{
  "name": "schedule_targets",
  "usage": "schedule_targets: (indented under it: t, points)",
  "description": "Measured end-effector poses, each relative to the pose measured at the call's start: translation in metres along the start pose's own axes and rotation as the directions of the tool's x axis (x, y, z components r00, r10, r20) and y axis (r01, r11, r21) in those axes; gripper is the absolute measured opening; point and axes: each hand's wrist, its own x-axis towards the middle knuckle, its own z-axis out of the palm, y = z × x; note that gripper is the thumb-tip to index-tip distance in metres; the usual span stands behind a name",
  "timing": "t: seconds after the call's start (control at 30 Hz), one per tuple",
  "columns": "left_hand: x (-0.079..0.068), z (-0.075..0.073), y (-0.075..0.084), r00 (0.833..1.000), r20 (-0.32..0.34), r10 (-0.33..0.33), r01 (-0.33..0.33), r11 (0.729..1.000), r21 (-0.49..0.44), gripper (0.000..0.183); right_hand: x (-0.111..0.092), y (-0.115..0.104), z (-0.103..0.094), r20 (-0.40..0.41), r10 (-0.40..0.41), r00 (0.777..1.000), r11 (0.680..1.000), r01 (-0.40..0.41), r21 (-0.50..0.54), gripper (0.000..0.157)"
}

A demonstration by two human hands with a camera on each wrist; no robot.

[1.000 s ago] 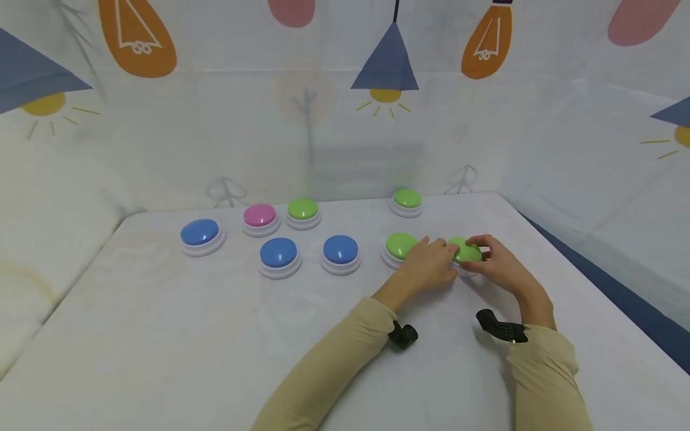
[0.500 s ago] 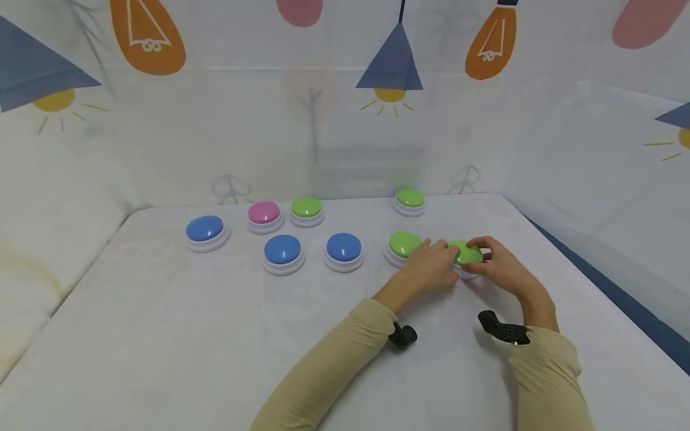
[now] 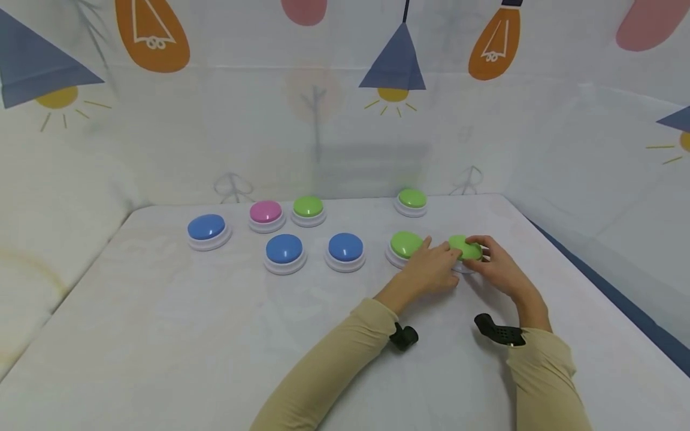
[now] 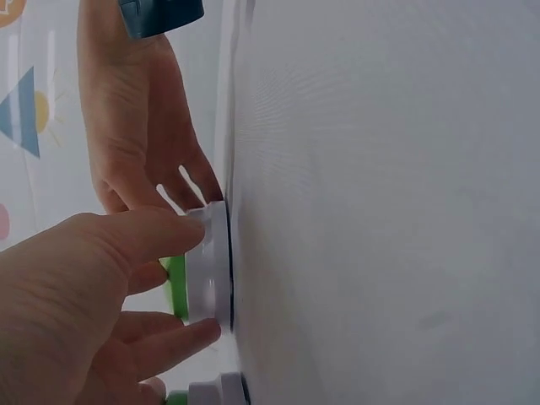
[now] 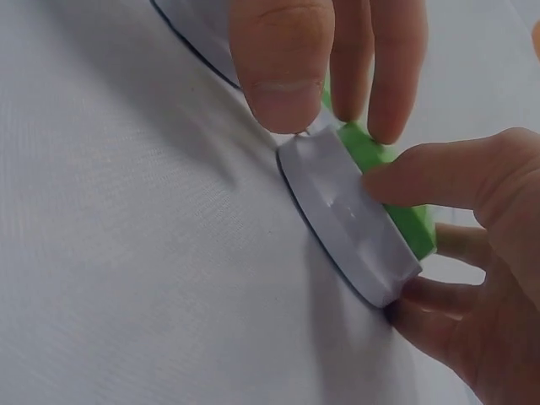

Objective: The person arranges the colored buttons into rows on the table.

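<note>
Both of my hands meet on a green push button [image 3: 463, 244] with a white round base, at the right of the table. My left hand [image 3: 431, 267] holds it from the left; in the left wrist view its thumb and a finger grip opposite sides of the white base [image 4: 208, 274]. From the right, my right hand [image 3: 504, 266] curls round the same button, its thumb [image 5: 413, 175] where the green top meets the base. Fingers cover part of the green top. Just left of it stands another green button [image 3: 405, 243], partly behind my left hand.
Farther back is a green button [image 3: 412, 199]. Leftward stand blue buttons [image 3: 345, 246], a pink button [image 3: 266, 212] and another green one [image 3: 308, 206]. The white-covered table [image 3: 162, 335] meets a patterned cloth wall [image 3: 242, 120] behind and at the sides.
The head view has shifted slightly, so the scene sits a little farther right. Both hands stay on the same green button, with only slight finger movement.
</note>
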Motion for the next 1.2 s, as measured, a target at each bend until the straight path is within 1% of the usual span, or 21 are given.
schedule_targets:
  t: [0.23,0.37,0.5,0.63,0.8,0.97,1.03,1.1,1.2]
  points:
    - [-0.002,-0.004,-0.002,1.000,-0.012,-0.016,0.016,1.000,-0.008,0.057,0.002,-0.002,0.000,0.009,-0.001,1.000,1.000,0.001,0.013,0.064]
    - [-0.004,-0.008,-0.007,0.999,-0.021,-0.026,0.025,0.999,-0.023,0.058,0.003,-0.005,-0.001,-0.003,-0.004,1.000,1.000,0.004,-0.017,0.068]
    - [-0.005,-0.017,-0.015,0.998,-0.035,-0.051,0.048,0.996,-0.071,0.059,0.003,-0.012,-0.004,-0.049,-0.020,0.999,0.998,0.017,-0.064,0.068]
    - [-0.005,-0.025,-0.026,0.994,-0.082,-0.074,0.059,0.983,-0.173,0.059,0.003,-0.017,-0.006,-0.122,-0.055,0.991,0.995,0.045,-0.086,0.063]
    - [-0.015,-0.033,-0.046,0.983,-0.136,-0.124,0.085,0.961,-0.263,0.056,0.004,-0.025,-0.004,-0.173,-0.071,0.982,0.994,0.055,-0.097,0.060]
    - [-0.031,-0.040,-0.071,0.966,-0.189,-0.174,0.113,0.949,-0.295,0.054,0.009,-0.037,0.004,-0.213,-0.114,0.970,0.990,0.093,-0.106,0.056]
    - [-0.039,-0.044,-0.083,0.961,-0.205,-0.185,0.118,0.946,-0.303,0.055,0.013,-0.044,0.006,-0.216,-0.150,0.965,0.985,0.128,-0.114,0.054]
    - [-0.047,-0.049,-0.095,0.955,-0.218,-0.201,0.128,0.942,-0.309,0.056,0.018,-0.051,0.008,-0.215,-0.207,0.954,0.974,0.181,-0.135,0.053]
    - [-0.060,-0.055,-0.116,0.945,-0.237,-0.223,0.141,0.937,-0.320,0.057,0.026,-0.065,0.012,-0.200,-0.304,0.931,0.944,0.267,-0.191,0.052]
